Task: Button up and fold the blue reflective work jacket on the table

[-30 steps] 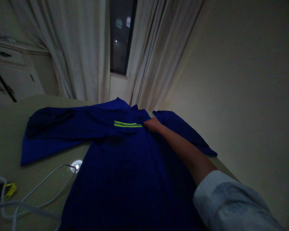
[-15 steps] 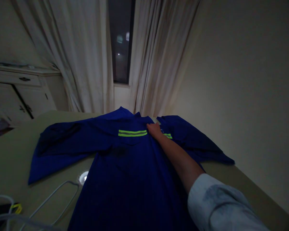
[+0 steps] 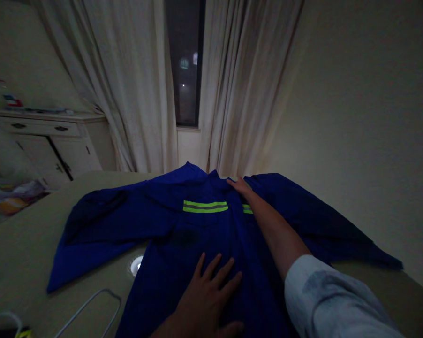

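Observation:
A dark blue work jacket is spread front up on the table, sleeves out to both sides. Across its chest run yellow-green and grey reflective strips; my right forearm partly covers the shorter right one. My left hand lies palm down on the lower front, fingers spread. Up at the collar, my right hand is closed on the front edge of the jacket, with some fingers hidden. The lower end of the jacket runs out of view.
The table carries a shiny round disc beside the jacket, a pale cable and a black-and-yellow object at the lower left. Curtains hang behind, a wall borders the right, and a cabinet stands left.
My left hand has come into view and rests on the jacket. My right hand has shifted from the chest strip up to the collar, and the front edges lie closer together.

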`<state>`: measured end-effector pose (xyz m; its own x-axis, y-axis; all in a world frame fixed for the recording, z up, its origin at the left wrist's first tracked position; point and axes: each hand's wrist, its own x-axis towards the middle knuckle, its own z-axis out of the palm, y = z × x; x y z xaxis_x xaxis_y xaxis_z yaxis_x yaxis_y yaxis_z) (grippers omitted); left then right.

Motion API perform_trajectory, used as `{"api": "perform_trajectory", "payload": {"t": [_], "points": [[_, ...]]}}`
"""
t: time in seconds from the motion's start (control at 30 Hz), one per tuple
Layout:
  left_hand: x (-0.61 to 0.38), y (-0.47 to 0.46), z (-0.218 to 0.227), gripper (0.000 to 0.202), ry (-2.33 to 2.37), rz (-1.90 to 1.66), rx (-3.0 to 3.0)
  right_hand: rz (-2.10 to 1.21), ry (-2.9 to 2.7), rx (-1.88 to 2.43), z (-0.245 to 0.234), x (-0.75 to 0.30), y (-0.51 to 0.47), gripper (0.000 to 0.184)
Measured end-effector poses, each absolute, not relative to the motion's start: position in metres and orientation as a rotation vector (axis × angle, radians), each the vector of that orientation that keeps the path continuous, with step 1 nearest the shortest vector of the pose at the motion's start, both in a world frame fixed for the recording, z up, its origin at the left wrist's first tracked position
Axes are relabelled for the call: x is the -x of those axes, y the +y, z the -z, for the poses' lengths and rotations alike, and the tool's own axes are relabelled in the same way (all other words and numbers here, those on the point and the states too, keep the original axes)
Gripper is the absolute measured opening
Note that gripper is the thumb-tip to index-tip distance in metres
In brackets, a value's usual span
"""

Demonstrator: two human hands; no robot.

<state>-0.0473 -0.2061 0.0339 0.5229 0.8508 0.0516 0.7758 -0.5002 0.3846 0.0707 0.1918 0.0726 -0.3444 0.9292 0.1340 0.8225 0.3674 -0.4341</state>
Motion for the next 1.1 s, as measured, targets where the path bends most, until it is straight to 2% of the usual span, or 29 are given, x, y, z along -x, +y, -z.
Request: {"api": "perform_trajectory", "payload": {"t": [0.13,0.33,0.5,0.6,0.83,1.1], "points": [[0.045,-0.205,-0.029,0.092,1.372,-0.363,-2.481,-0.475,-2.152,1.622,-0.076,-0.072,0.201,0.05],[0.042,-0.211,-0.04,0.085,1.398,-0.364,-2.419,-0.583,-2.075,1.762,-0.081,-0.102,0.186,0.047],[0.039,-0.214,-0.041,0.084,1.407,-0.35,-2.364,-0.852,-2.119,1.64,-0.072,-0.095,0.16,0.023],[0.039,-0.213,-0.04,0.082,1.413,-0.336,-2.363,-0.892,-2.086,1.562,-0.064,-0.075,0.147,0.019],[0.039,-0.213,-0.041,0.082,1.419,-0.337,-2.365,-0.764,-2.101,1.478,-0.046,-0.062,0.128,0.023],[0.038,-0.214,-0.046,0.08,1.424,-0.375,-2.348,-0.516,-2.286,1.288,-0.027,-0.067,0.119,0.04]]}}
